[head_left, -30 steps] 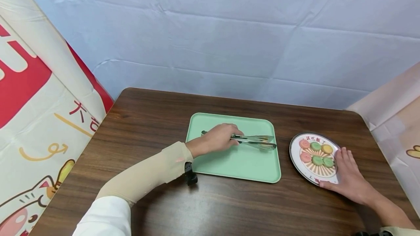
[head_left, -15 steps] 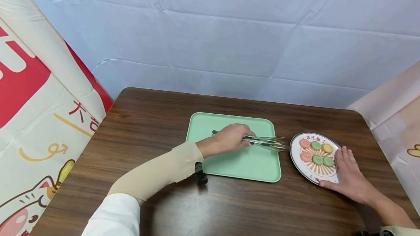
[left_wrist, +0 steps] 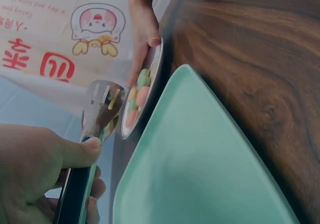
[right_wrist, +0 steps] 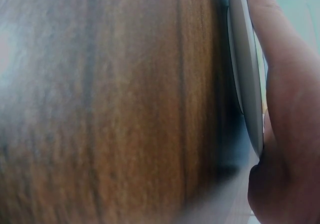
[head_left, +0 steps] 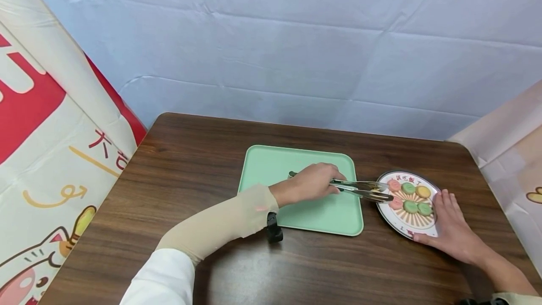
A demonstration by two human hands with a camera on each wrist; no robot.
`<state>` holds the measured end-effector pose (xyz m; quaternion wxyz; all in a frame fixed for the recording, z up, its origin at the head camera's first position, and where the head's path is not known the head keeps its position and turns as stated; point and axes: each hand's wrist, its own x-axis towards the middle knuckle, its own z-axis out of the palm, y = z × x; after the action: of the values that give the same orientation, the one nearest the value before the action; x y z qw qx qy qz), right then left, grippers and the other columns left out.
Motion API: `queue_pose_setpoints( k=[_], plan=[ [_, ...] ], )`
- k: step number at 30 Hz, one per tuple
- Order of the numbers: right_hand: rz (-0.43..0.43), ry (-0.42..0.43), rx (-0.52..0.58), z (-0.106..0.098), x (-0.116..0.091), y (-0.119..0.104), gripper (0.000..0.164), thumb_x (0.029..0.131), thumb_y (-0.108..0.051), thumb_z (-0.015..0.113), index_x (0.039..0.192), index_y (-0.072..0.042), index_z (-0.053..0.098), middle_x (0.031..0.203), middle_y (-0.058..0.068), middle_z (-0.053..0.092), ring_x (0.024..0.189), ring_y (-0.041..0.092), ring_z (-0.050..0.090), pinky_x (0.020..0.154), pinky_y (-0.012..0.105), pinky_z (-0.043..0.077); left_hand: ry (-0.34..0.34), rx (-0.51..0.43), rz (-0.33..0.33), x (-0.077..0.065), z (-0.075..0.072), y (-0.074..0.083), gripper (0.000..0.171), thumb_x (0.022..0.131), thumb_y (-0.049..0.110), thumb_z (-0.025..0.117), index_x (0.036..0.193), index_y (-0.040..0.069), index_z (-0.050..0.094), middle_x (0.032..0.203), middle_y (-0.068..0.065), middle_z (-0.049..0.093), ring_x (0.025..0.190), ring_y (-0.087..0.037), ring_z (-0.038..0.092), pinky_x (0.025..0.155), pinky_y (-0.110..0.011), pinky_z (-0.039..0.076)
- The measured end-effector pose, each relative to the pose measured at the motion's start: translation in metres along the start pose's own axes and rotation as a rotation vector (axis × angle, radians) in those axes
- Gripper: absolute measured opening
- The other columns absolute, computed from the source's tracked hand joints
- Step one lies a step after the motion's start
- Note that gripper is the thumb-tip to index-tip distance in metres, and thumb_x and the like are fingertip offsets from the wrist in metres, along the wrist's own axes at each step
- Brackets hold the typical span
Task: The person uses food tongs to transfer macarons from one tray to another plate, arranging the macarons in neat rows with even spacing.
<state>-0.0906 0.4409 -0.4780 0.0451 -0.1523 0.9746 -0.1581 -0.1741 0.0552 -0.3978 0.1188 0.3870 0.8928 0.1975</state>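
My left hand (head_left: 316, 181) grips a pair of metal serving tongs (head_left: 360, 188), thumb on one arm in the left wrist view. The tongs (left_wrist: 102, 109) point right, past the edge of a mint-green tray (head_left: 296, 218). Their tips, slightly apart, overlap the left rim of a round white plate (head_left: 406, 228), beside the pink macarons (head_left: 394, 185). Green macarons (head_left: 410, 207) and a yellow macaron (head_left: 423, 192) share the plate in two rows. My right hand (head_left: 455, 232) rests against the plate's right side, fingers extended along the rim, thumb at its front edge.
A dark wooden table (head_left: 203, 154) carries the tray and the plate, with a narrow strip of wood between them. Behind it hangs a pale blue cloth (head_left: 271, 51). A printed cartoon sheet (head_left: 51, 211) hangs at the left.
My left hand has carried the tongs rightward, from over the tray to the plate's left rim. The right hand stays at the plate, and the macarons keep their places.
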Motion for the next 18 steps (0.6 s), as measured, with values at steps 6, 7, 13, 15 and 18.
queue_pose_setpoints(
  k=[6, 7, 13, 15, 18],
  plan=[
    [0.003, 0.001, -0.003, 0.0, 0.0, 0.0, 0.133, 0.081, -0.043, 0.084, 0.149, 0.023, -0.01, 0.153, 0.048, -0.015, 0.146, 0.049, -0.027, 0.115, 0.036, -0.027, -0.004, 0.018, 0.003, 0.008, 0.007, 0.006, 0.039, 0.101, 0.026, 0.067, 0.139, 0.016, 0.065, 0.138, 0.002, 0.063, 0.129, -0.01, 0.056, 0.099, -0.02, 0.047],
    [0.002, 0.003, -0.003, 0.0, 0.0, 0.0, 0.133, 0.081, -0.043, 0.084, 0.149, 0.024, -0.009, 0.153, 0.049, -0.015, 0.146, 0.049, -0.027, 0.115, 0.036, -0.026, -0.004, 0.024, 0.005, 0.01, 0.008, 0.007, 0.039, 0.101, 0.026, 0.067, 0.139, 0.017, 0.065, 0.138, 0.002, 0.063, 0.128, -0.01, 0.057, 0.099, -0.02, 0.047],
    [0.003, 0.001, -0.004, 0.0, 0.001, 0.0, 0.132, 0.081, -0.043, 0.084, 0.149, 0.025, -0.008, 0.152, 0.049, -0.015, 0.146, 0.049, -0.027, 0.116, 0.038, -0.026, -0.024, 0.063, 0.003, 0.018, 0.013, 0.018, 0.04, 0.101, 0.029, 0.068, 0.139, 0.019, 0.065, 0.139, 0.006, 0.062, 0.129, -0.007, 0.056, 0.097, -0.017, 0.047],
    [0.003, 0.002, -0.008, 0.001, 0.001, 0.001, 0.132, 0.081, -0.043, 0.084, 0.149, 0.025, -0.008, 0.152, 0.049, -0.014, 0.146, 0.05, -0.026, 0.116, 0.038, -0.026, -0.034, 0.068, -0.004, 0.02, 0.015, 0.022, 0.04, 0.1, 0.029, 0.068, 0.139, 0.02, 0.065, 0.14, 0.007, 0.062, 0.13, -0.007, 0.055, 0.096, -0.016, 0.048],
    [0.001, 0.004, -0.008, 0.001, 0.002, 0.002, 0.133, 0.081, -0.043, 0.084, 0.149, 0.024, -0.008, 0.152, 0.049, -0.015, 0.146, 0.049, -0.027, 0.115, 0.037, -0.026, -0.041, 0.066, -0.014, 0.023, 0.018, 0.028, 0.04, 0.1, 0.03, 0.068, 0.139, 0.021, 0.065, 0.139, 0.009, 0.062, 0.129, -0.005, 0.055, 0.095, -0.015, 0.047]
  ],
)
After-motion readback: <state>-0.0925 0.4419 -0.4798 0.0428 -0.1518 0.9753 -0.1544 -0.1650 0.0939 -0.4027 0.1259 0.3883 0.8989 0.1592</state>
